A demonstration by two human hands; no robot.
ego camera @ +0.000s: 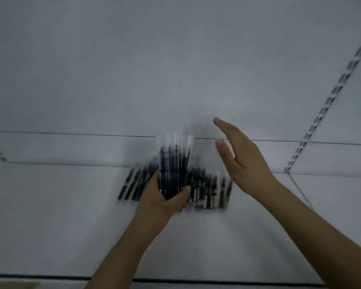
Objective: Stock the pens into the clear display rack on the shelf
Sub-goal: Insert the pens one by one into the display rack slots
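Left hand [166,198]: reaching in from the bottom edge, fingers and thumb curling round the lower end of a bundle of pens [174,167], gripping it.
Bundle of pens: standing nearly upright, long axis running up toward the back panel, clear ends at the top, dark barrels below; blurring heavily.
Loose pens [208,190]: lying on the shelf [61,215] behind and beside the gripping hand, fanning left and right, long axes running roughly front to back.
Right hand [241,158]: hovering just right of the bundle, fingers straight and released, holding nothing.
Edges: dark front lip of the shelf crossing the bottom; bare white shelf spreading widely on both sides.
Surroundings: white back panel [175,59] rising behind; slotted upright [329,97] slanting at right.
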